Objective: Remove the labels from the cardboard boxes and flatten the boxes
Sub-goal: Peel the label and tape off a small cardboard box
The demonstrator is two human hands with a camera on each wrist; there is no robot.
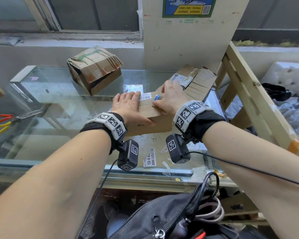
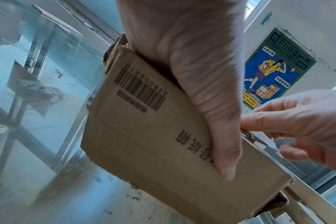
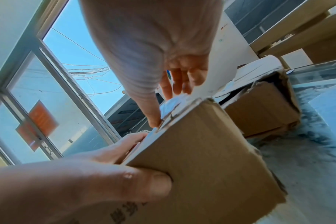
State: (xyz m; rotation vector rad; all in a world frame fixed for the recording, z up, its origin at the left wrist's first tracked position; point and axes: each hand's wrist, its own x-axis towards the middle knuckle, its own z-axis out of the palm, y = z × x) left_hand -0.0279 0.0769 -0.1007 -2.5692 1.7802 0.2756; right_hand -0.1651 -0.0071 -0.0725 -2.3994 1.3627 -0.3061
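- Three cardboard boxes show on the glass table (image 1: 59,94) in the head view, told here from the left of the frame to the right.
- At the far left edge, red and yellow handled cutters (image 1: 2,122) lie on the glass.
- Upper left of centre, a crumpled box (image 1: 95,69) sits tilted, its flaps crushed, well apart from both hands.
- At centre, the left hand (image 1: 128,106) lies over the near box (image 1: 155,121): fingers flat on its top, thumb wrapped down the front face, gripping it.
- A barcode label (image 1: 144,96) is stuck on that box's top, just beyond the left fingertips.
- Right of the label, the right hand (image 1: 170,99) rests on the same top; thumb and fingers pinch at a blue scrap (image 1: 157,97) at the label's edge.
- Behind the right hand, a third box (image 1: 195,81) lies open, a white label on it.
- Lower centre, a torn-off label (image 1: 149,158) lies on the glass.
- At the right, a pale wooden frame (image 1: 248,94) leans across.
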